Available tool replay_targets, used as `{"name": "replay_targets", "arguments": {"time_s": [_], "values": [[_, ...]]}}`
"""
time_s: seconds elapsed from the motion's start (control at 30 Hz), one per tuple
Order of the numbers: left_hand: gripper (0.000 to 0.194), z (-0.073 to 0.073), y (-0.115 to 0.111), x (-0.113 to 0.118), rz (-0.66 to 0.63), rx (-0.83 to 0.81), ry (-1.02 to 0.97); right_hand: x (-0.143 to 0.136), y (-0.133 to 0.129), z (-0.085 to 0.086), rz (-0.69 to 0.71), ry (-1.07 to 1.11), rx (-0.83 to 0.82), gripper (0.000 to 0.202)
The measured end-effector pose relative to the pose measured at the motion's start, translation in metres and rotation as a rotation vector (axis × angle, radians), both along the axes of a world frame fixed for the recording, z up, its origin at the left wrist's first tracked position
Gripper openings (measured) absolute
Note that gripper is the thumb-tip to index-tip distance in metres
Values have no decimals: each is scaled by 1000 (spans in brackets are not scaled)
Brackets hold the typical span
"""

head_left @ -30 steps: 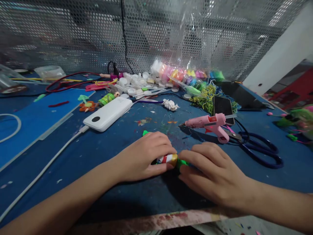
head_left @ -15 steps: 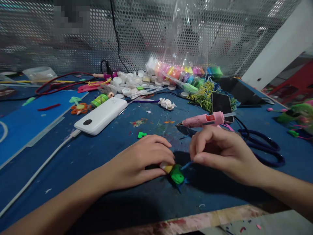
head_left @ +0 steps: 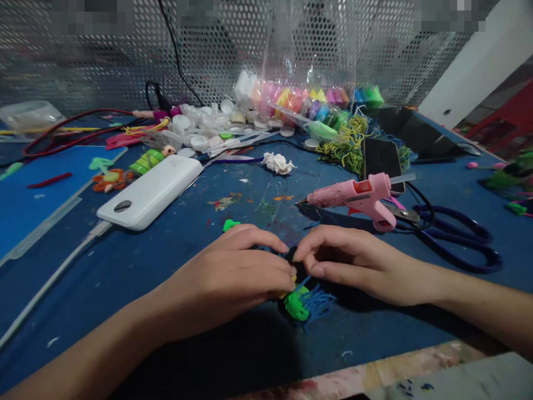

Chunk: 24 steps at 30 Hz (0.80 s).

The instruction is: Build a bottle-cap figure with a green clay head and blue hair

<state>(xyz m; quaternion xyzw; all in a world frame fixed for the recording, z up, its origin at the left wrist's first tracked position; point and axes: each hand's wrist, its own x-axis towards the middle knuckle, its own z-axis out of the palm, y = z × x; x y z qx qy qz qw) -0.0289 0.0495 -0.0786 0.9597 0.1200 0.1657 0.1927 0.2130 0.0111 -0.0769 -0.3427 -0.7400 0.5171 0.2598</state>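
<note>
Low over the blue table, my left hand (head_left: 241,266) is closed round a small yellow and green piece, whose green end (head_left: 297,304) sticks out past the fingertips. Blue strands (head_left: 320,303) fan out from that green end to the right. My right hand (head_left: 353,261) is just right of it, thumb and forefinger pinched close to a blue strand; what lies between the tips is too small to make out. Beyond my right hand lies a pink glue gun (head_left: 353,195), its nozzle pointing left.
Blue-handled scissors (head_left: 453,233) lie at the right near a phone (head_left: 382,161). A white power bank (head_left: 154,191) with a cable is at the left. Behind are white caps (head_left: 200,141), yarn (head_left: 350,144) and a bag of coloured clay (head_left: 291,103).
My right hand has moved left and down, closer to my left hand. More blue strands show spread beside the green end. The view has shifted slightly, uncovering the glue gun's handle and the scissors.
</note>
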Motion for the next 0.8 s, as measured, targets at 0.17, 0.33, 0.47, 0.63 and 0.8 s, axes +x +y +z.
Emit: {"name": "replay_targets", "arguments": {"time_s": [0.17,0.33,0.47,0.63,0.8], "values": [[25,-1,0,0,-25,7,-48,1,2,0,46,-31,22,18],[29,-1,0,1,-32,25,-80,0,3,1,67,-28,29,17],[30,-1,0,1,-34,13,-99,-1,2,2,63,-35,34,15],[29,-1,0,2,-37,13,-109,-1,2,3,61,-46,46,14],[29,-5,1,1,-28,37,-105,0,3,1,76,-15,11,14]]}}
